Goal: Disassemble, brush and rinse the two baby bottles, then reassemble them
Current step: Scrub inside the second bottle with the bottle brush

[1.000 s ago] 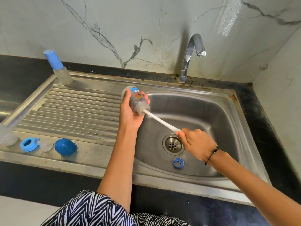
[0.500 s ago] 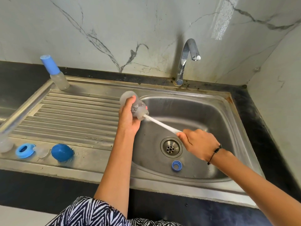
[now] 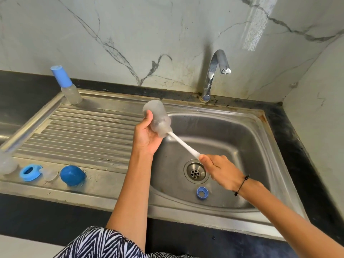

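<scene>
Bottle (image 3: 157,118) over sink (image 3: 260,138) rim.

The tap (image 3: 216,71) is overhanging the sink (image 3: 232,138) at the back; a blue ring (image 3: 202,192) is lying beside the drain (image 3: 195,171).

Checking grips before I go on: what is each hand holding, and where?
Left hand grips the bottle round its body; right hand grips the brush handle at its outer end.
</scene>
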Demonstrator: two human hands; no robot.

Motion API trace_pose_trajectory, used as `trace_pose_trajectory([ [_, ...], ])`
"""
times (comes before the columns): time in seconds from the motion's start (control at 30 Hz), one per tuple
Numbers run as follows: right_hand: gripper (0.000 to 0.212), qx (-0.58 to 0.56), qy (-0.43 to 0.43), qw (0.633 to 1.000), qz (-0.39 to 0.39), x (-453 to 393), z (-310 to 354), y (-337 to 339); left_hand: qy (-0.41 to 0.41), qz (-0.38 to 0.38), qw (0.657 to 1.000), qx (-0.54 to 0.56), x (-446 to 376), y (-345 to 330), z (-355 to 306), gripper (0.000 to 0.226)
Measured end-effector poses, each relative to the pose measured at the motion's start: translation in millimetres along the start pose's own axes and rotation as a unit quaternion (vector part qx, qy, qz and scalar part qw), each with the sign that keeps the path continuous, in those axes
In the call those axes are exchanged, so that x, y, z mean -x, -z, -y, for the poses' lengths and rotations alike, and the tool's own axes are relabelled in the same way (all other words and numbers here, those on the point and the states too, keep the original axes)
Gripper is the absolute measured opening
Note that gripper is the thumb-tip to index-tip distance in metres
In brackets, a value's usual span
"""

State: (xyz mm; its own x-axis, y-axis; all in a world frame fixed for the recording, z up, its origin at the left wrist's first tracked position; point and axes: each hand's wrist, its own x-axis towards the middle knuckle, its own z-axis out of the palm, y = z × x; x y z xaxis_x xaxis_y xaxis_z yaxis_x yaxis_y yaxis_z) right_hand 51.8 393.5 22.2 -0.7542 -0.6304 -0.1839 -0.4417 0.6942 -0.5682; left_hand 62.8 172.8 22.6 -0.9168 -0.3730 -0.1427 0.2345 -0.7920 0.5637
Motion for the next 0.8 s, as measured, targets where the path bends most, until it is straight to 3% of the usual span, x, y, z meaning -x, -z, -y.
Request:
trace_pose_trajectory([
  [0.17, 0.044, 0.151, -0.004, 0.988, -0.009, -6.5, -4.1, 3.3, 0.015, -0.086, 0.995, 0.041, -0.5, -5.0, 2.7, 0.011],
  [0.23, 0.044, 0.198, -0.013, 0.979, -0.036, -10.1, -4.0, 6.5, 0.018, -0.091, 0.996, -0.014, -2.9, -2.1, 0.8, 0.029],
  [0.33, 0.042, 0.201, -0.011, 0.978, -0.05, -14.8, -5.0, 10.1, -0.014, -0.052, 0.999, -0.009, -2.7, -5.8, -9.2, 0.05],
  [0.43, 0.044, 0.109, 0.011, 0.993, -0.035, -16.1, -2.8, 12.5, -0.032, 0.006, 0.996, 0.084, -2.9, -5.8, -19.1, 0.035],
  [0.53, 0.044, 0.044, 0.05, 0.997, -0.033, -13.3, 1.2, 14.9, -0.066, 0.086, 0.992, 0.064, 1.8, -8.8, -20.8, 0.035],
  [0.63, 0.044, 0.049, 0.063, 0.997, -0.004, -7.6, 3.1, 12.0, -0.077, 0.003, 0.995, 0.058, 3.0, -13.9, -17.4, 0.031],
  [0.73, 0.042, 0.148, 0.024, 0.989, -0.019, -4.7, 3.4, 10.5, -0.057, -0.058, 0.995, 0.057, -0.4, -7.5, -12.6, 0.018],
  [0.8, 0.041, 0.207, 0.001, 0.977, -0.052, -6.2, 1.6, 13.2, -0.027, -0.048, 0.998, 0.03, -1.0, -5.6, -9.1, 0.042],
])
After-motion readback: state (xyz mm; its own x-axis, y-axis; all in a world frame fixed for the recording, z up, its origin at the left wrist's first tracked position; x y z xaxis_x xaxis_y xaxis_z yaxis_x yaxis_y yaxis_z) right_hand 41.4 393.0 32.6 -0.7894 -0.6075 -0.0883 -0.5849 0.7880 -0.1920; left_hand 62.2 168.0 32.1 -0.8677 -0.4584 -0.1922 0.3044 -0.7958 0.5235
